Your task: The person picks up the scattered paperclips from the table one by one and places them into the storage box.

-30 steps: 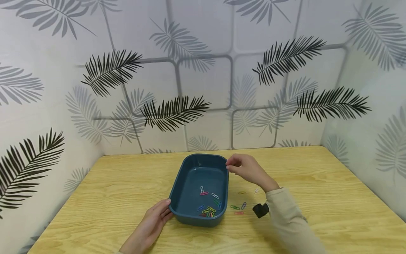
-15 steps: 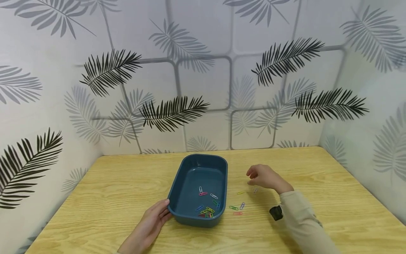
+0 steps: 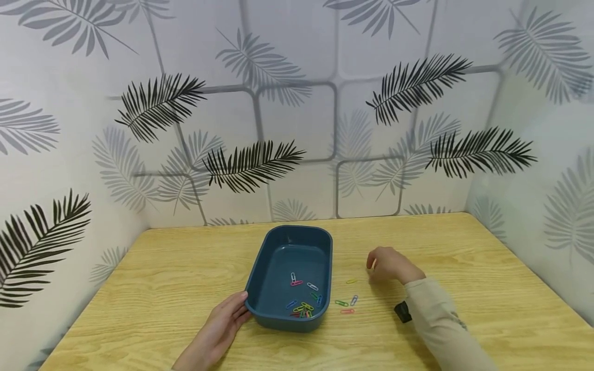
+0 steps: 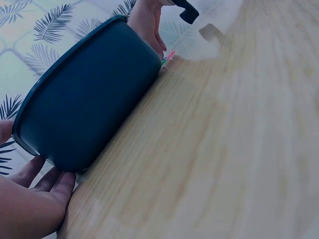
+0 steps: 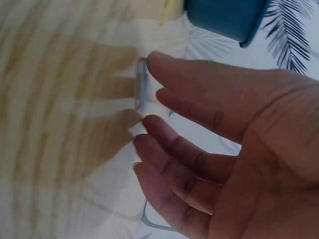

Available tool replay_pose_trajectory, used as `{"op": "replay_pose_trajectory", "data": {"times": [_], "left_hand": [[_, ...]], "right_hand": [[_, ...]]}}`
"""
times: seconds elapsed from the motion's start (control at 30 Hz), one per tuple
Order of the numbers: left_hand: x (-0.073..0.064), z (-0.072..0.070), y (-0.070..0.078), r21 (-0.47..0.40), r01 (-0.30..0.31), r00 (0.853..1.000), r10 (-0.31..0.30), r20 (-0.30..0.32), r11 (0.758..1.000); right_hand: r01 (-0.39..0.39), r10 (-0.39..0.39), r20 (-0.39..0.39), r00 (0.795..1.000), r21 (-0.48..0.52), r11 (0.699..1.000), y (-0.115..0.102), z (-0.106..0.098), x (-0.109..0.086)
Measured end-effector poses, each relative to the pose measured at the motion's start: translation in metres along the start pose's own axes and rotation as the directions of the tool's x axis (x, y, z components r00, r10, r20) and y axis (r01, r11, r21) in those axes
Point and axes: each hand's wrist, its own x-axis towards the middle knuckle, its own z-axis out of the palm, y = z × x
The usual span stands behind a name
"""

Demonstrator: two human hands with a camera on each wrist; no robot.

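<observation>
A dark blue plastic bin (image 3: 297, 260) sits on the wooden table, with several coloured paper clips (image 3: 307, 306) heaped toward its near end. My left hand (image 3: 218, 324) grips the bin's near left corner, thumb (image 4: 5, 130) at the rim and fingers (image 4: 52, 180) against the wall below. Right of the bin, my right hand (image 3: 392, 265) is down at the table, fingers slightly bent and apart. In the right wrist view a whitish paper clip (image 5: 142, 84) lies on the table right at the thumb tip and the index fingertip; the hand hides it in the head view.
Between bin and right hand lie a yellow paper clip (image 3: 351, 281), a green paper clip (image 3: 342, 303), a purple paper clip (image 3: 355, 300) and a pink paper clip (image 3: 347, 311). A leaf-patterned wall (image 3: 297, 129) stands behind the table.
From the bin's right rim, my right hand has moved right and down to the table, over the white paper clip. My left hand keeps its grip on the bin.
</observation>
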Motion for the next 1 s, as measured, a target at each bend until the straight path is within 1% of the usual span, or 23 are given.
{"op": "replay_pose_trajectory", "data": {"times": [0.13, 0.23, 0.37, 0.47, 0.63, 0.9, 1.0], "left_hand": [[0.0005, 0.0006, 0.0007, 0.000, 0.005, 1.000, -0.005, 0.007, 1.000], [0.0017, 0.0007, 0.0015, 0.011, 0.003, 1.000, -0.003, 0.013, 1.000], [0.0030, 0.0003, 0.0019, 0.019, -0.007, 1.000, 0.007, 0.019, 1.000], [0.0027, -0.0001, 0.0016, 0.014, -0.005, 1.000, 0.005, 0.016, 1.000], [0.0006, -0.0013, 0.0012, -0.009, 0.003, 1.000, -0.003, 0.022, 1.000], [-0.0016, -0.0031, 0.0002, -0.034, -0.013, 0.999, 0.015, 0.045, 0.999], [-0.0019, -0.0035, -0.0001, -0.036, -0.014, 0.999, 0.015, 0.042, 0.999]], "right_hand": [[0.031, -0.031, -0.015, 0.999, -0.021, 0.999, 0.0023, 0.0015, 0.0010], [0.043, -0.043, -0.012, 0.999, 0.003, 0.999, 0.0049, 0.0020, 0.0014], [0.035, -0.035, 0.010, 0.999, 0.048, 0.998, 0.0064, 0.0022, 0.0011], [0.024, -0.025, 0.022, 0.999, 0.057, 0.998, 0.0054, 0.0023, 0.0005], [0.040, -0.041, 0.024, 0.999, 0.052, 0.998, 0.0029, 0.0019, -0.0002], [0.070, -0.071, 0.031, 0.997, 0.022, 0.997, 0.0035, 0.0055, 0.0007], [0.068, -0.069, 0.032, 0.997, 0.021, 0.997, 0.0023, 0.0059, 0.0001]]}}
